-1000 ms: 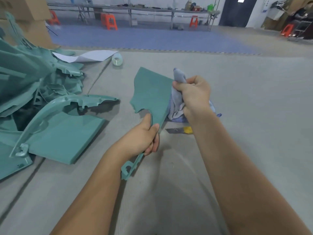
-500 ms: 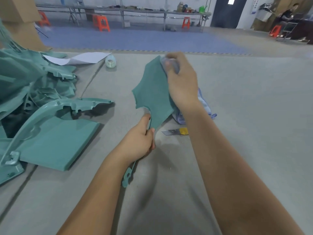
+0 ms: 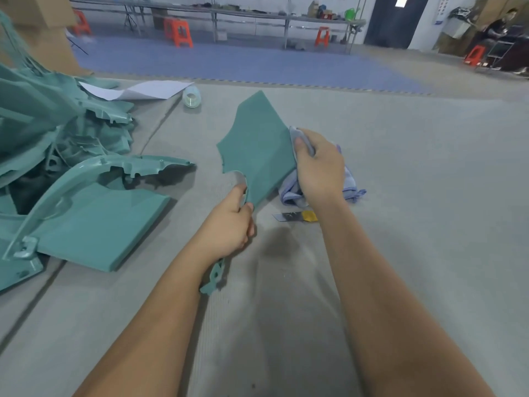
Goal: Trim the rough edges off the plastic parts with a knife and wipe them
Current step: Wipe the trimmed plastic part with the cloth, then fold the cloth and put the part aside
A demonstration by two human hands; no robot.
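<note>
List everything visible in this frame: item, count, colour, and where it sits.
Flat teal plastic panel: one, teal, held up at centre.
Pale blue cleaning cloth: one, against the panel's right edge.
Utility knife with yellow body: one, grey and yellow, on the grey surface below the cloth.
Pile of moulded teal plastic parts: several, left.
White paper sheet: one, far left.
Clear tape roll: one, beside the paper.
Orange plastic stools: several, background.
Long metal workbench: one, back wall.
Left hand: grips the panel's lower end.
Right hand: holds the cloth.
</note>
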